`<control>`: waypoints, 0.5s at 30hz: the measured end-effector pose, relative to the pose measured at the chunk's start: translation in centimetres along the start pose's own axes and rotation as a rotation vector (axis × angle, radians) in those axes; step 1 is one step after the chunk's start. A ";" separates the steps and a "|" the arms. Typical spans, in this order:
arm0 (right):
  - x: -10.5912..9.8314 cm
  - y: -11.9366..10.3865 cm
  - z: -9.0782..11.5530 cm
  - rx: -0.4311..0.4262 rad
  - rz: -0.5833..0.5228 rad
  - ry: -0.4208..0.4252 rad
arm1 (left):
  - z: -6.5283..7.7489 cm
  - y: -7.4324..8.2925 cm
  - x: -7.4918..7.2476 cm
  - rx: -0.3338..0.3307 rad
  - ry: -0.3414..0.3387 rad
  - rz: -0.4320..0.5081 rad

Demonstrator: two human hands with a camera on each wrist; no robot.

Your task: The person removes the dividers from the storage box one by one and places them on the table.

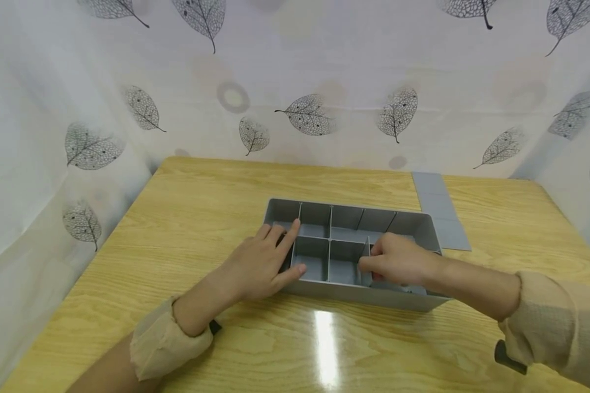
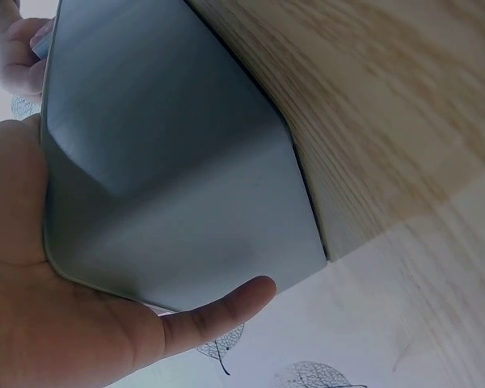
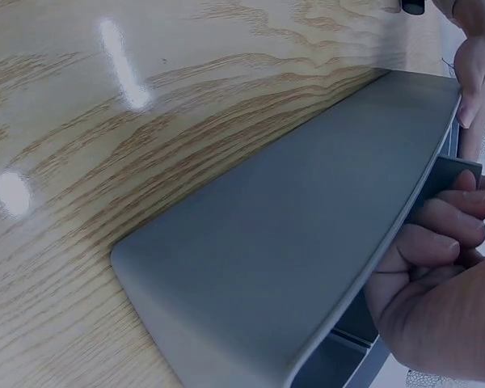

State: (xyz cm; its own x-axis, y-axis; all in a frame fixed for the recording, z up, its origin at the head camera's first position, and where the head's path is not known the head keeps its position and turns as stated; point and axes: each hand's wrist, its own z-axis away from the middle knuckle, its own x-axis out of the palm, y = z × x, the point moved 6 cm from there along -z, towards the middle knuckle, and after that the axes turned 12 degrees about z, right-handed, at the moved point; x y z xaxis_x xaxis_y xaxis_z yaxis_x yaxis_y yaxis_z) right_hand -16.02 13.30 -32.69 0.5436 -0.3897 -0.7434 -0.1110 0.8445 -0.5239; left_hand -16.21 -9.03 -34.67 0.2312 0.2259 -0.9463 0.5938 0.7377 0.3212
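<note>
Gray box (image 1: pixel 354 293), thin divider (image 1: pixel 366 279) in our pinch

Our left hand (image 1: pixel 258 263) rests on the left end of the box. Its fingers are spread, with the thumb well apart from the pointer finger and over the near rim. Our right hand (image 1: pixel 403 260) is curled and pinches the divider inside the near row. We can't tell where every right fingertip sits.

To do this well, we think we should hold the box firm with our left fingers, stand the divider straight up, and slide it gently so it doesn't bend or get stuck.

The box sits on the table (image 1: pixel 255 349), stretching from our left fingers to past our right ones. That's its long way, with the right end a bit closer to us. The divider goes across it, pointing away from us.
</note>
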 end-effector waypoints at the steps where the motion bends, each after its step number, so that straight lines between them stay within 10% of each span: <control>1: 0.1 0.0 0.0 0.002 -0.009 -0.010 | 0.0 0.0 0.0 0.000 -0.001 0.001; 15: 0.0 -0.2 0.1 0.006 -0.110 -0.084 | 0.0 -0.1 0.0 0.006 0.010 -0.002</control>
State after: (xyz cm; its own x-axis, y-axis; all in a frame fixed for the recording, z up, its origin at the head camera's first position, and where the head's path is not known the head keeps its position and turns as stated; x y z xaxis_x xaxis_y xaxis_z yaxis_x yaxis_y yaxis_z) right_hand -15.93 13.17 -32.51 0.6199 -0.4478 -0.6444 -0.0423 0.8009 -0.5973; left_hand -16.26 -9.05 -34.67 0.2225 0.2309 -0.9472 0.5988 0.7343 0.3197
